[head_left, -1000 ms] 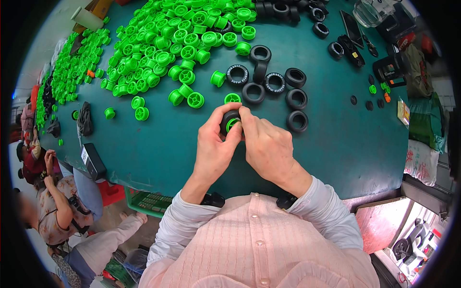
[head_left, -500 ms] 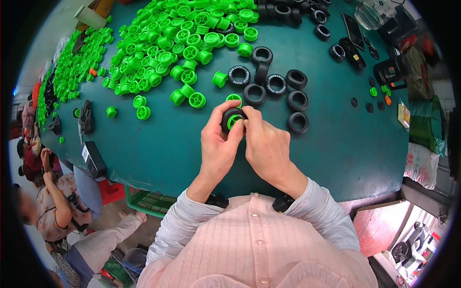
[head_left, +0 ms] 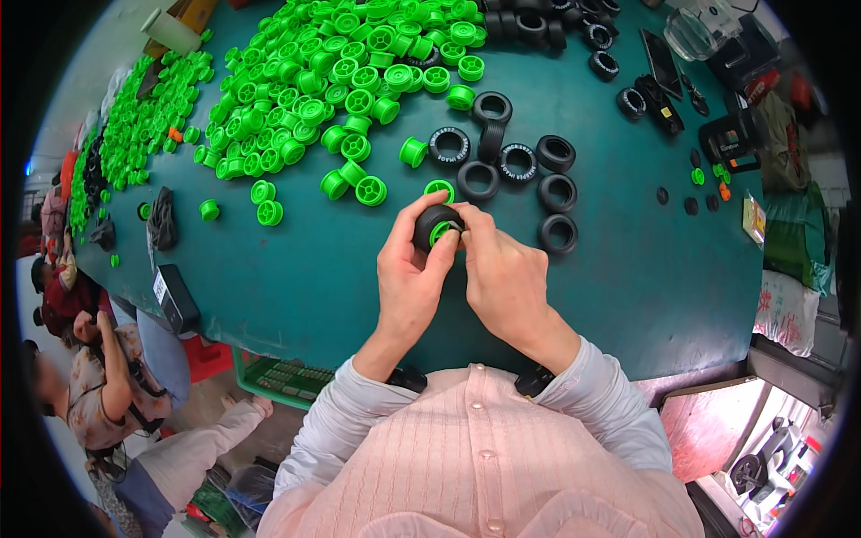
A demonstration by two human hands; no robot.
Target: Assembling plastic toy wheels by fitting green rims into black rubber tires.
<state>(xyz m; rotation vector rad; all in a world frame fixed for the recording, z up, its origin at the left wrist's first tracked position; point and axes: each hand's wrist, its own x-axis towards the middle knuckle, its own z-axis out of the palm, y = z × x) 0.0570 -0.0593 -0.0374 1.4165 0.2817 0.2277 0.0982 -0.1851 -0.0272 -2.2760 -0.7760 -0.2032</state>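
Between my two hands is a small toy wheel: a black rubber tire [head_left: 427,228] around a bright green rim [head_left: 439,234]. My left hand [head_left: 408,269] is closed on the tire, thumb in front and fingers behind. My right hand [head_left: 504,269] pinches the tire's right edge with thumb and forefinger. Just beyond my fingertips lies another green rim [head_left: 439,190], partly hidden by my left hand. Loose black tires [head_left: 478,180] lie past my right hand, some with pale lettering on the sidewall. A single green rim [head_left: 413,151] rests to their left.
A large heap of green rims [head_left: 309,108] covers the far left of the green table [head_left: 296,278]. More black tires [head_left: 529,30] are piled at the back. A phone [head_left: 660,61] and a clear jar [head_left: 691,34] stand back right. Another person [head_left: 117,377] is at the left.
The tire has turned slightly in my hands, and more of its black tread faces me. My right hand has shifted a little to the right. The table's contents stay put.
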